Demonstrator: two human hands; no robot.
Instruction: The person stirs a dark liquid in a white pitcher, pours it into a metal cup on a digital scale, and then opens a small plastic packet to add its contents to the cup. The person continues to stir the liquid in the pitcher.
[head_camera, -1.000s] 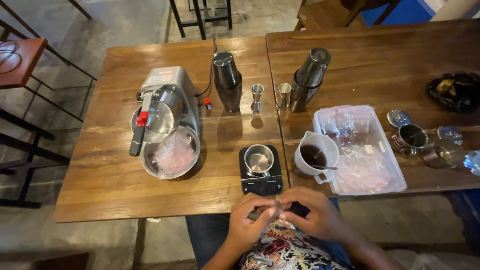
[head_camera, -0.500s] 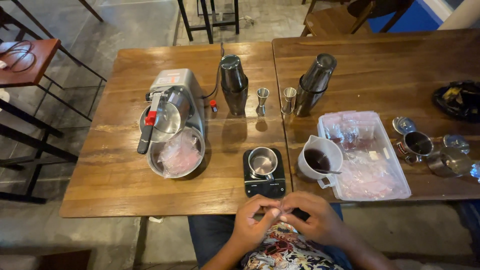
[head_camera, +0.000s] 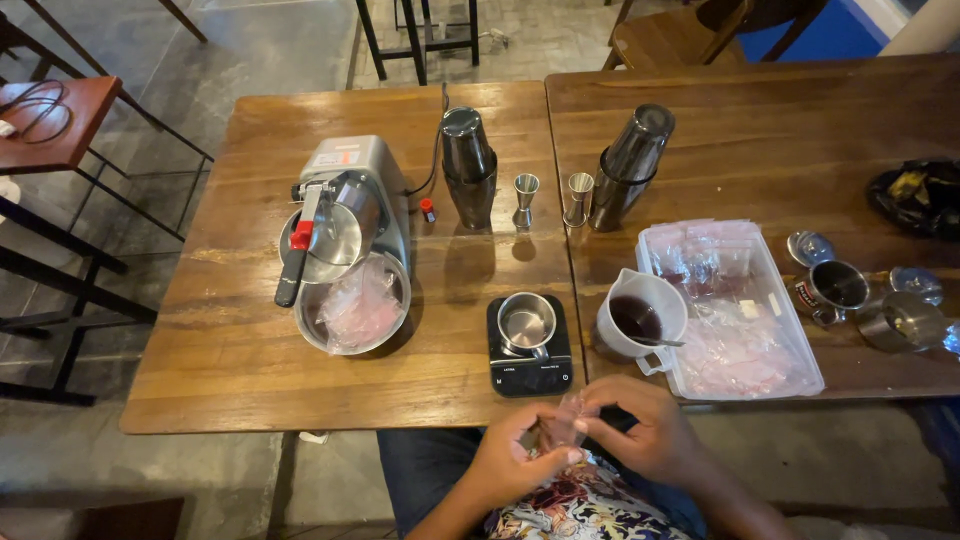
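My left hand (head_camera: 515, 455) and my right hand (head_camera: 640, 430) meet just below the front edge of the wooden table (head_camera: 230, 350), over my lap. Together they pinch a small clear plastic bag (head_camera: 562, 420) between the fingertips. Right above them on the table sits a black digital scale (head_camera: 528, 352) with a small steel cup (head_camera: 527, 323) on it. To its right stands a white pitcher (head_camera: 640, 315) of dark red liquid with a spoon in it.
A grey ice shaver (head_camera: 345, 215) stands over a steel bowl (head_camera: 352, 310) holding a plastic bag. Behind are two dark shaker tins (head_camera: 468, 165) (head_camera: 630, 165) and two steel jiggers (head_camera: 525, 198). A clear tray (head_camera: 730, 310) of plastic bags and steel cups (head_camera: 835, 288) sit right.
The view has shifted slightly. My hands stay together at the table edge, still working the small plastic bag, which now shows more plainly between my fingers.
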